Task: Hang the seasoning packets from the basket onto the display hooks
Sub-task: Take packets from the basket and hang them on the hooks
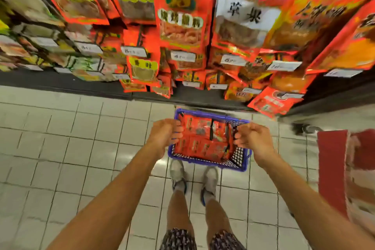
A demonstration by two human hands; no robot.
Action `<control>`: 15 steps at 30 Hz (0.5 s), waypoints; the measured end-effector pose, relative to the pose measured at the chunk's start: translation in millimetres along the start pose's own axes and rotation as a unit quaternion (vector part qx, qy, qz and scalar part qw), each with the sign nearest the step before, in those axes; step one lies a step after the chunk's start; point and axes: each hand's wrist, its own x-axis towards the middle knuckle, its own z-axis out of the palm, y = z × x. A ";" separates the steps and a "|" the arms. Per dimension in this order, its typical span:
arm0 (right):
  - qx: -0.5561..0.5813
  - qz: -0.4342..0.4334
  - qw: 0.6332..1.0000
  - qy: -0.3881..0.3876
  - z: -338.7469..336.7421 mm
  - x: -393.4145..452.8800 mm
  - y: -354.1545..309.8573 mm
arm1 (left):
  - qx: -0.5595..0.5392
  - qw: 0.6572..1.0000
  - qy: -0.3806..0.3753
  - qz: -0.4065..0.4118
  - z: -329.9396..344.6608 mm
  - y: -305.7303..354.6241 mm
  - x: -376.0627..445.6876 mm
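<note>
A blue mesh basket (236, 157) sits low in front of me, over the tiled floor just ahead of my shoes. It is filled with several red seasoning packets (203, 138) lying flat. My left hand (165, 134) curls its fingers over the basket's left rim. On the opposite side, my right hand (253, 138) grips the right rim. Neither hand holds a packet. Above the basket, the display rack (180, 20) carries rows of red and orange packets on hooks, with white price tags (182, 56) at the hook ends.
The rack's dark base (60, 82) runs along the floor right behind the basket. A red and white stack (332, 168) stands at my right. Low-hanging packets (272, 103) reach out over the floor near the basket's far right corner. Pale tiles (71, 148) spread to the left.
</note>
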 end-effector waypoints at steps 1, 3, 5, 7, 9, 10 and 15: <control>-0.009 0.023 1.000 0.004 6.5 17.7 27.9 | 0.000 1.000 0.008 -0.025 2.4 -21.2 19.3; -0.032 0.058 0.998 0.009 22.1 54.2 80.4 | 0.005 0.998 0.015 -0.061 7.7 -58.8 61.8; -0.073 0.079 0.994 0.003 36.8 88.0 123.9 | -0.007 0.995 0.032 -0.094 10.8 -90.2 102.5; -0.121 0.071 0.990 0.004 52.5 129.3 173.8 | -0.005 0.993 0.044 -0.112 16.8 -127.4 151.5; -0.194 0.051 0.980 0.002 69.3 171.0 219.5 | 0.029 0.992 0.029 -0.119 24.6 -164.5 198.9; -0.235 0.039 0.971 -0.006 76.9 191.4 239.6 | 0.044 0.991 0.020 -0.122 29.4 -180.6 219.6; -0.422 -0.050 0.905 0.004 104.5 270.6 311.0 | 0.051 0.981 0.015 -0.189 51.3 -244.7 293.3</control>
